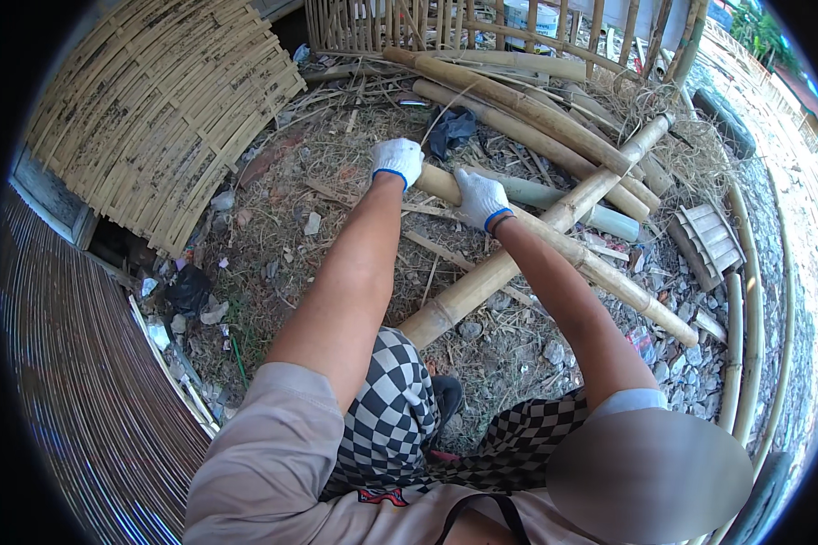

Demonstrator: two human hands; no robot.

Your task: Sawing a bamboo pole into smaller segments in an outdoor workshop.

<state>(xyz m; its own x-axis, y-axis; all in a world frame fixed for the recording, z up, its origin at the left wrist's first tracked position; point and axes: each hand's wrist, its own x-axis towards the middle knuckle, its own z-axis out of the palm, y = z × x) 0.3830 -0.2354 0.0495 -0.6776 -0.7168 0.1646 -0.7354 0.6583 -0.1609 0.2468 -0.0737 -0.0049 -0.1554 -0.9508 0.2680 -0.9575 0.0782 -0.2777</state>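
A bamboo pole (600,268) slants from my hands down to the right, lying across a thicker bamboo pole (468,291). At its upper left end is my left hand (398,163), in a white knit glove with a blue cuff, closed around the end. A little further along, my right hand (483,197), gloved the same way, is closed on the same pole. Its fingertips are partly hidden. A thin curved strip (441,111) rises beside my left hand; whether I hold it is unclear.
Several bamboo poles (527,127) are piled beyond my hands, near a dark cloth or bag (452,132). A woven bamboo panel (164,100) leans at the left. Upright bamboo slats (409,25) stand at the back. Rubble (554,352) and a ridged grey block (705,242) lie right.
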